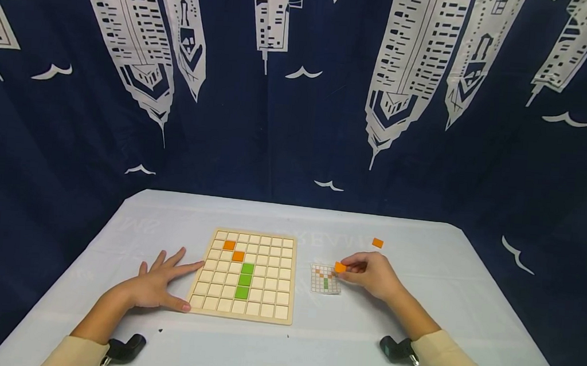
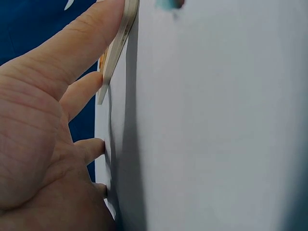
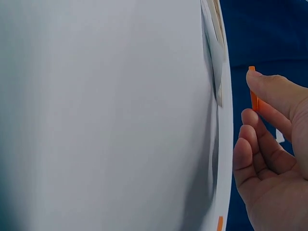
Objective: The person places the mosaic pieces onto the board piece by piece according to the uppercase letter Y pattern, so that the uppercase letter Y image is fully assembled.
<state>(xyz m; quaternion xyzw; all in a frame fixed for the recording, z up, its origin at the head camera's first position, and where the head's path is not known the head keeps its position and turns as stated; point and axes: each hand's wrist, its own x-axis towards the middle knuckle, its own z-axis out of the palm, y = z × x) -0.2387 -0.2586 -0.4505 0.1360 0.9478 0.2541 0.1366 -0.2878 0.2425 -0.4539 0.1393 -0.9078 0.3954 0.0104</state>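
Note:
A wooden grid board (image 1: 269, 284) lies flat on the table. Two orange tiles sit diagonally in its upper left cells, the lower one being this tile (image 1: 238, 256). Below them, several green tiles (image 1: 245, 280) form a column. My left hand (image 1: 153, 287) is spread at the board's left side, thumb and index finger at its edge; in the left wrist view the thumb meets the board's side (image 2: 117, 55). My right hand (image 1: 373, 274) pinches an orange square tile (image 3: 254, 91) between thumb and index finger, above the right edge of a small printed pattern card (image 1: 317, 285).
One more loose orange tile (image 1: 378, 243) lies on the white table (image 1: 364, 338) beyond my right hand. A dark blue curtain (image 1: 276, 136) with white printed buildings hangs behind the table. Black wrist devices show at both sleeves.

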